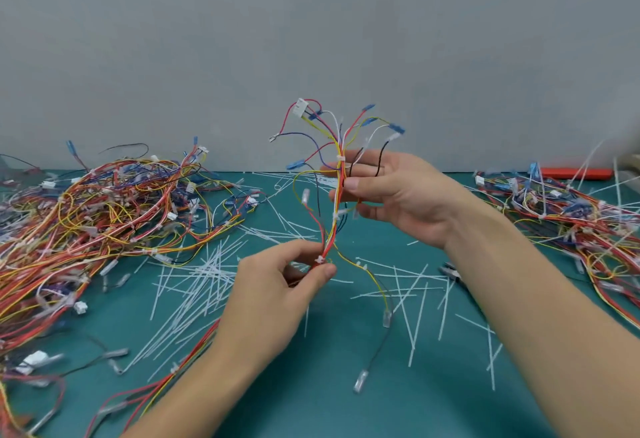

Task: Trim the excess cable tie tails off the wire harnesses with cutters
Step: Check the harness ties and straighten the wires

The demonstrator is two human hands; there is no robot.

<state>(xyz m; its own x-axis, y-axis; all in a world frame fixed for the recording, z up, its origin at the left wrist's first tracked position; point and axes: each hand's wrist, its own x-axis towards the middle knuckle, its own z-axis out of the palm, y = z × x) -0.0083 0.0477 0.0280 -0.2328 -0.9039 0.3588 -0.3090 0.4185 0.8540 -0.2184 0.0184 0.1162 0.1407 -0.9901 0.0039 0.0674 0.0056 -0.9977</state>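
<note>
Wire harness (335,195), a thin bundle of red, yellow, blue and white wires, is being held upright in the air above the middle of a green work mat (311,385). The right hand (391,195) is pinching the bundle near its upper cable tie (340,159), thumb pressing the wires against the fingers. The left hand (277,292) is pinching the lower end, fingertips closing around another white tie (320,259).

The harness is looking light and floppy: loose branches are fanning out above and dangling below, so it is probably best gripped at the tied points, where the bundle is firmest. The connectors (300,107) seem small and likely to snag.

Cutters (452,273) appear to be lying on the mat just beside the right forearm, partly hidden; neither hand is holding them.

Open room is limited. Cut white tie tails (194,274) are littering the centre of the mat, a big tangled pile of harnesses (86,215) is filling the left side, and a second pile (571,215) is crowding the right edge. A grey wall (311,39) is closing off the back.
</note>
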